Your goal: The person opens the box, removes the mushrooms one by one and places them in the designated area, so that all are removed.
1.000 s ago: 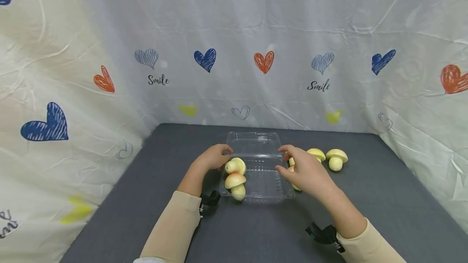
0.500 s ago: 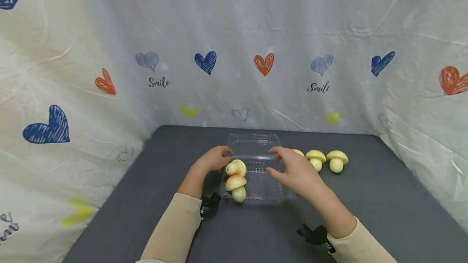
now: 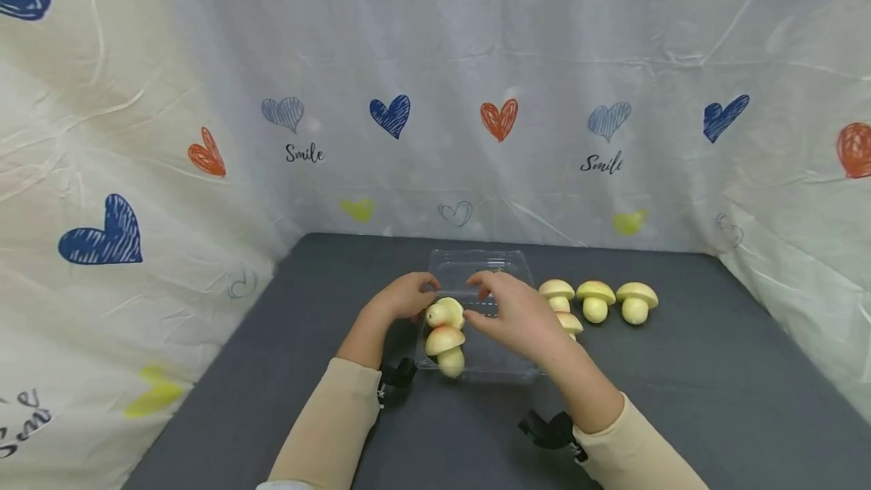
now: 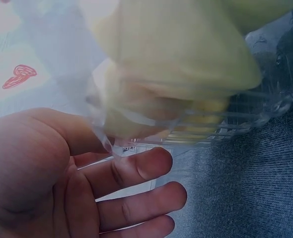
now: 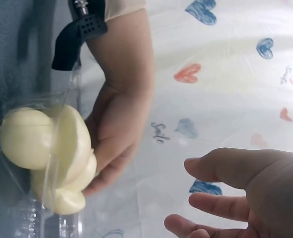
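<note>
Head view: we see two pale mushrooms in the clear container [image 3: 486,358], the farther mushroom [image 3: 444,313] just beside the left hand [image 3: 401,298] and the nearer mushroom [image 3: 450,354] on our side of it. Right of the right hand [image 3: 520,317], we count a row of three mushrooms [image 3: 595,304] and a fourth mushroom [image 3: 568,324], partly covered by the arm, outside the container. The lid [image 3: 450,266] lies back beyond both hands. We judge the filling partly done: two in, at least four out, lid not closed.

The right hand's thumb and fingers are spread well apart and have hold of nothing. Overhead, its thumb seems to meet the farther mushroom; the right wrist view shows us a plain gap. Only the left wrist view shows us the left hand's loosely bent fingers under the container's corner, a plastic edge between thumb and forefinger; whether they pinch it, we cannot tell.
</note>
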`<state>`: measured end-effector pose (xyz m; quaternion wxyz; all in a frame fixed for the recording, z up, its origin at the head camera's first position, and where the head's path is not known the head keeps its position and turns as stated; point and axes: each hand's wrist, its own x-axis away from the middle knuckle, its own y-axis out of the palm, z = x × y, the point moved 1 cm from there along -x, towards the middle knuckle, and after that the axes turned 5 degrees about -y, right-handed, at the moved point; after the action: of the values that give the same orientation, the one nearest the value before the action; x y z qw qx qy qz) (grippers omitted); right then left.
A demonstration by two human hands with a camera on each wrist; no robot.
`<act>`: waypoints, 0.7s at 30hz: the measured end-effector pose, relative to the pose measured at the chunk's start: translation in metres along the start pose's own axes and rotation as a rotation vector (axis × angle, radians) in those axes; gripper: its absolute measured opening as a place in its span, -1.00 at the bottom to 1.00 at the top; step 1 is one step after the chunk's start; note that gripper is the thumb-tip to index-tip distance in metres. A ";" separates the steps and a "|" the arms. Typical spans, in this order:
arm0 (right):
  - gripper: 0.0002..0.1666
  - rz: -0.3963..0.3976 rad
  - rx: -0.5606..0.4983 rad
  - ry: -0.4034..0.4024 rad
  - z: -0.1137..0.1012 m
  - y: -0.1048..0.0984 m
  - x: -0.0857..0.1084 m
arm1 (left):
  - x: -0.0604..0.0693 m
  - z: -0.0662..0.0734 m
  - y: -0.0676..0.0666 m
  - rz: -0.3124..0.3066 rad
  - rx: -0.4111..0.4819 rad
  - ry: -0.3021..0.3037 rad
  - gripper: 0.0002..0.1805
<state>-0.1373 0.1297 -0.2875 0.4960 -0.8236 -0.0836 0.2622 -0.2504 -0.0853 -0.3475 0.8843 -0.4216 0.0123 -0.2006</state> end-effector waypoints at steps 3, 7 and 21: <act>-0.48 -0.016 0.006 0.009 -0.001 0.006 -0.002 | 0.000 0.000 0.000 -0.008 0.004 -0.003 -0.58; -0.48 -0.055 0.017 0.016 0.000 0.015 -0.003 | 0.001 0.000 0.000 -0.008 0.002 -0.014 -0.58; -0.48 -0.132 0.055 -0.034 0.001 0.043 -0.001 | 0.002 0.004 -0.002 -0.014 0.002 -0.002 -0.61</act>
<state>-0.1433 0.1085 -0.3248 0.5330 -0.7977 -0.1389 0.2453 -0.2489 -0.0848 -0.3431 0.8832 -0.4212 0.0085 -0.2063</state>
